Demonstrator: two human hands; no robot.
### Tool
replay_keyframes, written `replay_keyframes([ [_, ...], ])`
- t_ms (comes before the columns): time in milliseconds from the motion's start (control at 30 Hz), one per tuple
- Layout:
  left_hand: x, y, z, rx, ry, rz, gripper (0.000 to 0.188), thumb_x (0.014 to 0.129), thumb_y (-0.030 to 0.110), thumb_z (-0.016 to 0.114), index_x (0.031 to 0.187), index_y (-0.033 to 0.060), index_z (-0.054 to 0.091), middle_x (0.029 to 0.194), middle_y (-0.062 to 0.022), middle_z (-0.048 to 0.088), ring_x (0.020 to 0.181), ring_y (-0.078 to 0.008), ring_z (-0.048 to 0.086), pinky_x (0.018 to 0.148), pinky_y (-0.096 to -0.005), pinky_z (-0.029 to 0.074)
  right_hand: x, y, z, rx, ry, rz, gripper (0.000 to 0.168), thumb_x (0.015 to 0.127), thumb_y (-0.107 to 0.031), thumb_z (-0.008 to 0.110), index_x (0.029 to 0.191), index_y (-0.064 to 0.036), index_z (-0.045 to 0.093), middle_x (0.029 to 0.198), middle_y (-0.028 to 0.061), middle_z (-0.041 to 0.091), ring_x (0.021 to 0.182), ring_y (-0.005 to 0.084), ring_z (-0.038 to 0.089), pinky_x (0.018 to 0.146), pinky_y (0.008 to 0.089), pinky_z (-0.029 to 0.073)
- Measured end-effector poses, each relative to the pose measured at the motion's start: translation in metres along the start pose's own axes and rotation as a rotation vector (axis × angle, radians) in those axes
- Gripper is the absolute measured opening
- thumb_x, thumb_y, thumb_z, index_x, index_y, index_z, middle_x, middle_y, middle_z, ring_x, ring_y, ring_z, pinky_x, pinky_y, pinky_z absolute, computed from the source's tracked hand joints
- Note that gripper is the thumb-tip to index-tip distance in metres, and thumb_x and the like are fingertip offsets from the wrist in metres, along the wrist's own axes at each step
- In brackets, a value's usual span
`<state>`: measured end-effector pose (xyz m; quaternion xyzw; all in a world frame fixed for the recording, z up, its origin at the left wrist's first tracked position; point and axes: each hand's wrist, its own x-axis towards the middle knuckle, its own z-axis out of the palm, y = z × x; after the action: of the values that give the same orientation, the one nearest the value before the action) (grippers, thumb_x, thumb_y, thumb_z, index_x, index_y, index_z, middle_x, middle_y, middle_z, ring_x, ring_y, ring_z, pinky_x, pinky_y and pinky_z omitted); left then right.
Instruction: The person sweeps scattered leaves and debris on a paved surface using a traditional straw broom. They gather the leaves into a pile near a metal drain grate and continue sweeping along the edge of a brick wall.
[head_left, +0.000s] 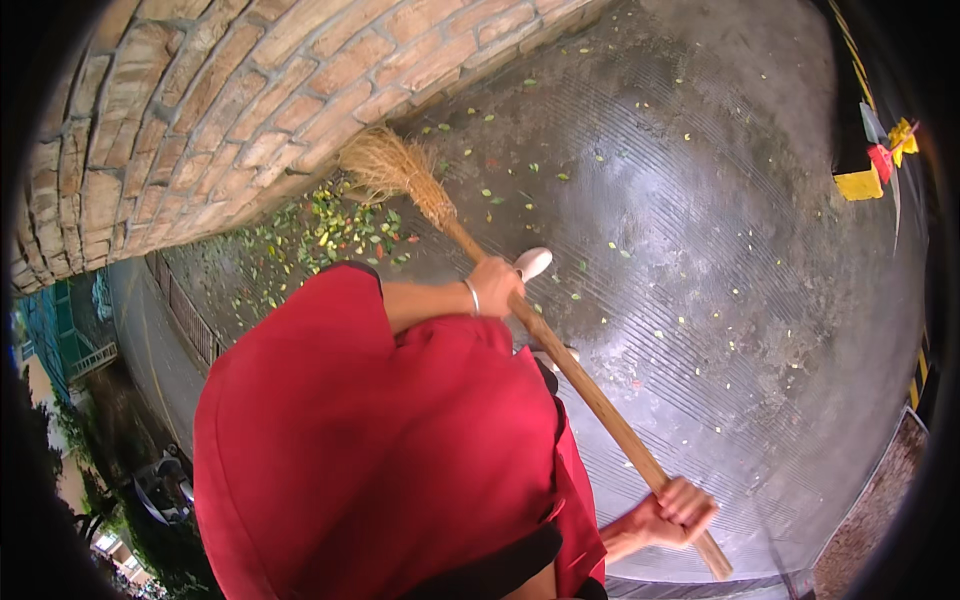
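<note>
My left hand (495, 289), with a pale bracelet on its wrist, is wrapped around the wooden handle of a straw broom (600, 390) not far above the bristles. Close to the handle's far end, my right hand (684, 513) grips the same stick. The broom's straw head (397, 171) is at the foot of the stone wall, splayed out beside a scatter of green, yellow and reddish fallen leaves (334, 225). Part of this leaf litter is hidden behind the bristles and my red sleeve. One white shoe (534, 264) shows just beyond my left hand.
A stone-block wall (262, 112) curves along the upper left. Grooved, wet-looking concrete (660, 262) slopes ahead, dotted with single leaves. At the right rim are a yellow block (859, 185) and a black-and-yellow strip (919, 371). A railing (184, 307) borders a road at left.
</note>
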<state>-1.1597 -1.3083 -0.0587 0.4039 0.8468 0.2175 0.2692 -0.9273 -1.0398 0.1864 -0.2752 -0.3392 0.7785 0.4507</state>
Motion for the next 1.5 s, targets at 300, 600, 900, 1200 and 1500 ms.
replay_keyframes([
  [300,0.112,0.167,0.006,-0.292,0.297,0.394,0.015,0.058,0.021,0.071,0.055,0.0148,0.058,0.058,-0.0028,0.056,0.061,-0.0230,0.056,0.063,-0.0362,0.041,0.000,-0.153,0.000,-0.017,-0.182,-0.326,0.040,0.098,-0.031,0.030,0.061,-0.019,0.034,0.047,-0.0066,0.025,0.038,0.0076,0.024,0.041,0.0218,0.024],
  [600,0.038,-0.046,0.029,-0.106,0.251,0.099,0.023,0.072,0.019,0.065,0.055,0.0085,0.053,0.059,-0.0076,0.053,0.067,-0.0281,0.056,0.067,-0.0403,0.045,-0.004,0.067,0.016,-0.025,-0.210,-0.017,0.038,0.094,-0.012,0.038,0.057,-0.017,0.030,0.041,-0.0057,0.028,0.033,0.0067,0.022,0.034,0.0224,0.022],
  [900,0.120,0.112,-0.048,-0.262,0.397,0.409,0.023,0.071,0.018,0.066,0.055,0.0102,0.052,0.059,-0.0049,0.054,0.063,-0.0247,0.056,0.063,-0.0369,0.043,0.025,-0.095,0.039,0.188,-0.343,-0.298,0.039,0.096,-0.032,0.034,0.059,-0.020,0.037,0.044,-0.0078,0.024,0.035,0.0067,0.023,0.039,0.0208,0.027],
  [1200,0.057,-0.041,0.019,-0.061,0.228,0.031,0.018,0.067,0.021,0.065,0.057,0.0109,0.053,0.063,-0.0071,0.056,0.070,-0.0283,0.057,0.071,-0.0396,0.045,0.027,0.058,0.048,-0.098,-0.417,-0.017,0.033,0.089,-0.012,0.042,0.059,-0.016,0.031,0.042,-0.0050,0.030,0.034,0.0061,0.024,0.035,0.0228,0.024],
  [1500,0.068,0.035,-0.068,-0.162,0.429,0.228,0.021,0.067,0.023,0.068,0.054,0.0144,0.054,0.058,-0.0051,0.057,0.061,-0.0264,0.058,0.064,-0.0381,0.045,0.065,-0.041,0.074,-0.017,-0.505,-0.123,0.034,0.094,-0.013,0.040,0.060,-0.015,0.033,0.048,-0.0053,0.027,0.039,0.0060,0.022,0.043,0.0222,0.025],
])
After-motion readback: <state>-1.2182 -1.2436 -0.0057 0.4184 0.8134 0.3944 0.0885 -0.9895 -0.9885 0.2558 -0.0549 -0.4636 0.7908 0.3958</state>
